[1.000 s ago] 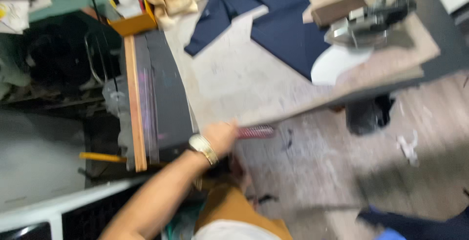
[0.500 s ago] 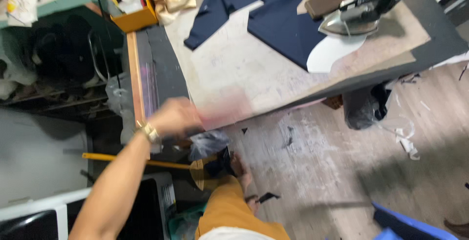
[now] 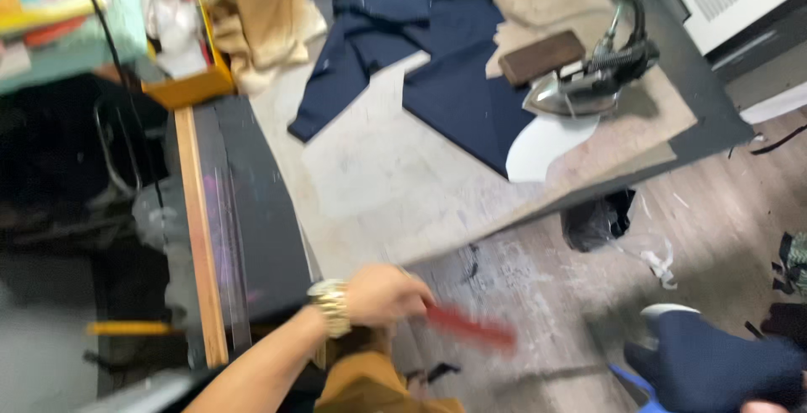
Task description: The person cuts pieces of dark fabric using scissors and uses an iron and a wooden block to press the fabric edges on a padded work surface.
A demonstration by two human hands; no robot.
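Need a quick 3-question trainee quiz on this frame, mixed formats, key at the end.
1. True or false: the iron stands on the floor.
2. The left hand holds: A) a red, blurred long object B) a cup C) scissors.
3. Fill in: the fabric spread on the table is dark ____.

Key: 1 false, it rests on the table. 2 A. 3 blue. The right hand is not clearly in view.

Glossy metal iron (image 3: 580, 89), matt cloth (image 3: 454, 76)
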